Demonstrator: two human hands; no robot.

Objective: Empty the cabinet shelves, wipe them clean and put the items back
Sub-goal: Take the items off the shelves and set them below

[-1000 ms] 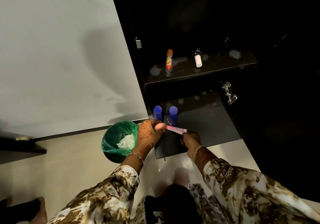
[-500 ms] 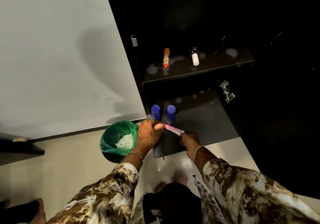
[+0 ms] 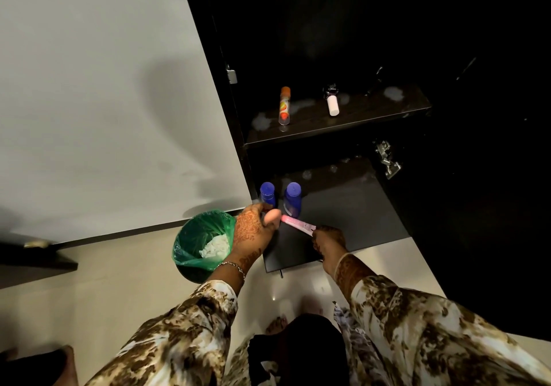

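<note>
A pink tube [image 3: 296, 224] lies across my two hands above the front of the dark bottom shelf [image 3: 351, 206]. My left hand [image 3: 255, 227] grips its left end, the cap end hidden in my fingers. My right hand [image 3: 328, 239] pinches its flat right end. Two bottles with blue caps [image 3: 267, 191] [image 3: 292, 193] stand at the left of the bottom shelf, just behind my left hand. On the upper shelf [image 3: 357, 120] stand an orange-capped tube [image 3: 284, 105] and a small white bottle [image 3: 332, 105].
A bin with a green liner [image 3: 196, 242] holds crumpled white paper, on the floor left of the cabinet. A white wall panel [image 3: 104, 102] is at left. The open cabinet door and a metal hinge [image 3: 387, 159] are at right. My feet are on the pale floor below.
The hands and pink tube have stayed almost still; the view has shifted slightly.
</note>
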